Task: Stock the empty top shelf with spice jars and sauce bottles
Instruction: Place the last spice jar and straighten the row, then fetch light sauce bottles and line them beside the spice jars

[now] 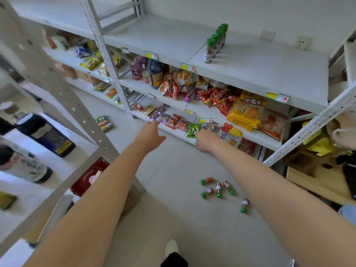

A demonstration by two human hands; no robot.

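Observation:
A row of several green-capped spice jars stands on the white top shelf, toward its middle. Several more green-capped jars with red contents lie scattered on the floor, and one lies apart to the right. My left hand reaches forward with straight fingers, its tips near the front edge of the lowest shelf, holding nothing. My right hand reaches to the same shelf edge beside a green snack packet. Its fingers are blurred and partly hidden, so I cannot tell whether it holds anything.
Snack packets crowd the middle and lowest shelves, with a dark sauce bottle among them. A second rack with large bottles stands at the left. A packet lies on the floor. Boxes sit at the right.

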